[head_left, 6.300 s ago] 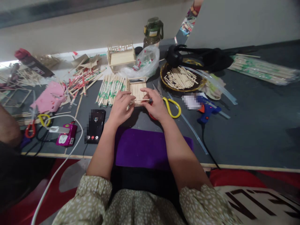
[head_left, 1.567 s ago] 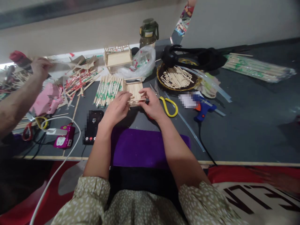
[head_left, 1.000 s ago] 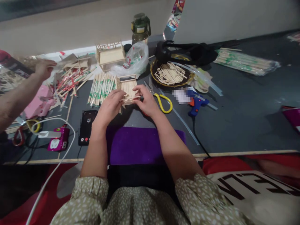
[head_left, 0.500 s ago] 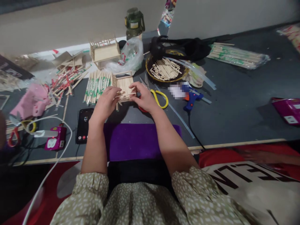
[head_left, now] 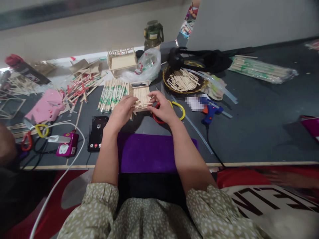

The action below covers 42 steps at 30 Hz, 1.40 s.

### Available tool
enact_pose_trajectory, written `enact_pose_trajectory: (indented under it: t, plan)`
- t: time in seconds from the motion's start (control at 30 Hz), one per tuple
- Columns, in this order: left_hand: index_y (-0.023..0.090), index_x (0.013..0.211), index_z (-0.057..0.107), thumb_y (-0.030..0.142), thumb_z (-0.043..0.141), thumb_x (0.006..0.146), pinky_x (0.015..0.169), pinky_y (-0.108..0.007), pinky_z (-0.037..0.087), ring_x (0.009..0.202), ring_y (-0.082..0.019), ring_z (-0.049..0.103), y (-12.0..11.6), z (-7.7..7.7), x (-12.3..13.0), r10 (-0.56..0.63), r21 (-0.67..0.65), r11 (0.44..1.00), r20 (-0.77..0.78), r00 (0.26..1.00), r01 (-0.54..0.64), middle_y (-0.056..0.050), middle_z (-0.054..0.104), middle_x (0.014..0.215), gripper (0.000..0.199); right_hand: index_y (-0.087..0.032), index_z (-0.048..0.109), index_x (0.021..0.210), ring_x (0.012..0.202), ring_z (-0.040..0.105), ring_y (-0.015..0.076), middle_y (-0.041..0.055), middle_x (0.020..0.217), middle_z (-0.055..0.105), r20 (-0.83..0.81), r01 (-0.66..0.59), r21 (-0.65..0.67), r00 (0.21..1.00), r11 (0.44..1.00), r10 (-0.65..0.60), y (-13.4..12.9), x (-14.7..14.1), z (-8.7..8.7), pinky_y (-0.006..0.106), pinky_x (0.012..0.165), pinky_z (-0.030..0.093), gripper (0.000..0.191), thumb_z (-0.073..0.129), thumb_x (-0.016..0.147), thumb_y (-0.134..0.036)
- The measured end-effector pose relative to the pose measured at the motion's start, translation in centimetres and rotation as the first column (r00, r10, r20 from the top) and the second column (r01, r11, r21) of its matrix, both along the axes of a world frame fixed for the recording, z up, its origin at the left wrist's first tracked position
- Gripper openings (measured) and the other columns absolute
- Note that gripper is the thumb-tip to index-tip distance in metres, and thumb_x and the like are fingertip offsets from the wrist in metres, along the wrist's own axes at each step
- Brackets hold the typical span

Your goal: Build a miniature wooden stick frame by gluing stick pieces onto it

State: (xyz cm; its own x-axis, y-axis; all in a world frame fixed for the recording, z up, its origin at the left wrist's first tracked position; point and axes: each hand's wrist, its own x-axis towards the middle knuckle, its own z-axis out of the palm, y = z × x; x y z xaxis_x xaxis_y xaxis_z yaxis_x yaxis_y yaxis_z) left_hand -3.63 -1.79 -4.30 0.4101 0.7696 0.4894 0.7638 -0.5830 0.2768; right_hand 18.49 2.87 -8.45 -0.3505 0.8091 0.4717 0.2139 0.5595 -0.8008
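Observation:
Between my hands is a small model bed frame of wooden sticks [head_left: 141,94], with a slatted base and low rails. My left hand [head_left: 123,111] grips its left side, fingers curled over the edge. On its right side, my right hand [head_left: 160,105] pinches the near corner with thumb and fingers. Wrapped chopsticks [head_left: 112,94] lie in a row just left of the frame. Scissors with red and yellow handles [head_left: 179,109] lie by my right hand, partly hidden by it. Farther back stands a larger stick-built model [head_left: 122,61].
A basket of cut sticks [head_left: 164,77], a blue glue gun [head_left: 210,109] with its cord and clear glue sticks [head_left: 199,136] are to the right. On the left are a phone [head_left: 97,134], a purple power adapter [head_left: 67,145] and a white cable [head_left: 79,136]. A person's arm [head_left: 7,144] shows far left.
The view has shifted, so everything appears slightly lower and farther right. Both hands stay on the stick frame with nearly the same grip.

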Motion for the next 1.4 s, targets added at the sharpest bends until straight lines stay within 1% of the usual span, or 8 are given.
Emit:
enact_pose_trajectory:
  t: [0.1, 0.27, 0.4, 0.57, 0.67, 0.83, 1.13, 1.4]
  plan:
    - [0.019, 0.122, 0.056, 0.000, 0.056, 0.091, 0.094, -0.038, 0.056, 0.113, -0.022, 0.063, 0.00, -0.12, -0.05, -0.003, 0.010, 1.000, 0.009, 1.000, 0.002, -0.011, 0.067, 0.117, 0.036, -0.027, 0.053, 0.118, 0.093, 0.064, 0.0194, 0.0030, 0.108, 0.060, -0.023, -0.014, -0.030, 1.000, 0.999, 0.014, 0.03, -0.03, -0.06, 0.041, 0.094, 0.053, 0.045, 0.065, 0.077, -0.013]
    - [0.019, 0.122, 0.056, 0.000, 0.059, 0.090, 0.095, -0.038, 0.057, 0.115, -0.023, 0.063, 0.02, -0.01, -0.09, -0.025, -0.004, 1.000, 0.005, 1.000, 0.025, -0.011, 0.067, 0.117, 0.036, -0.027, 0.053, 0.117, 0.091, 0.063, 0.0183, 0.0032, 0.110, 0.060, -0.030, -0.037, -0.089, 0.999, 0.995, 0.034, 0.06, 0.12, 0.15, 0.040, 0.092, 0.054, 0.044, 0.066, 0.077, -0.017]
    - [0.019, 0.121, 0.057, 0.002, 0.058, 0.092, 0.095, -0.038, 0.057, 0.115, -0.022, 0.063, 0.02, 0.06, -0.03, -0.018, -0.007, 1.000, 0.009, 1.000, 0.018, -0.010, 0.067, 0.116, 0.033, -0.027, 0.051, 0.116, 0.088, 0.063, 0.0174, 0.0013, 0.103, 0.060, -0.067, -0.061, -0.118, 0.996, 0.991, 0.054, 0.05, 0.20, 0.34, 0.039, 0.089, 0.054, 0.045, 0.065, 0.076, -0.016]
    - [0.019, 0.122, 0.055, 0.003, 0.057, 0.093, 0.095, -0.038, 0.057, 0.116, -0.023, 0.063, -0.02, -0.01, -0.01, -0.038, 0.008, 0.999, 0.004, 0.999, 0.038, -0.011, 0.066, 0.116, 0.033, -0.027, 0.050, 0.117, 0.083, 0.062, 0.0178, -0.0031, 0.085, 0.057, -0.097, -0.054, -0.157, 0.995, 0.986, 0.039, 0.08, 0.09, 0.30, 0.039, 0.089, 0.053, 0.048, 0.067, 0.074, -0.014]
    - [0.020, 0.123, 0.055, 0.004, 0.056, 0.094, 0.096, -0.039, 0.057, 0.117, -0.023, 0.063, -0.06, -0.04, -0.03, -0.044, 0.023, 0.999, 0.005, 0.999, 0.044, -0.011, 0.066, 0.117, 0.033, -0.027, 0.051, 0.116, 0.082, 0.063, 0.0180, -0.0038, 0.083, 0.057, -0.103, -0.047, -0.183, 0.994, 0.982, 0.028, 0.02, 0.03, 0.37, 0.039, 0.089, 0.052, 0.049, 0.067, 0.073, -0.012]
    - [0.020, 0.125, 0.054, 0.003, 0.055, 0.093, 0.097, -0.041, 0.057, 0.118, -0.023, 0.062, -0.17, 0.12, 0.01, -0.049, -0.006, 0.999, 0.028, 0.998, 0.049, -0.011, 0.065, 0.119, 0.037, -0.026, 0.052, 0.115, 0.082, 0.064, 0.0174, -0.0038, 0.083, 0.059, -0.132, -0.055, -0.184, 0.991, 0.981, 0.031, -0.16, 0.02, 0.62, 0.038, 0.087, 0.052, 0.048, 0.066, 0.073, -0.011]
    - [0.020, 0.127, 0.055, 0.005, 0.057, 0.093, 0.102, -0.043, 0.056, 0.124, -0.023, 0.061, -0.03, 0.00, -0.18, -0.081, 0.000, 0.997, 0.032, 0.996, 0.081, -0.011, 0.067, 0.121, 0.037, -0.027, 0.049, 0.117, 0.084, 0.064, 0.0177, -0.0033, 0.086, 0.060, -0.105, -0.062, -0.179, 0.994, 0.982, 0.044, -0.12, 0.05, 0.55, 0.039, 0.088, 0.052, 0.048, 0.065, 0.075, -0.013]
    - [0.020, 0.128, 0.055, 0.000, 0.056, 0.090, 0.101, -0.042, 0.057, 0.124, -0.023, 0.061, -0.17, 0.17, -0.05, -0.056, -0.021, 0.998, 0.024, 0.998, 0.057, -0.012, 0.066, 0.123, 0.043, -0.027, 0.050, 0.116, 0.083, 0.064, 0.0186, -0.0037, 0.084, 0.061, -0.102, -0.049, -0.176, 0.994, 0.983, 0.032, -0.18, 0.03, 0.71, 0.040, 0.088, 0.052, 0.048, 0.066, 0.073, -0.013]
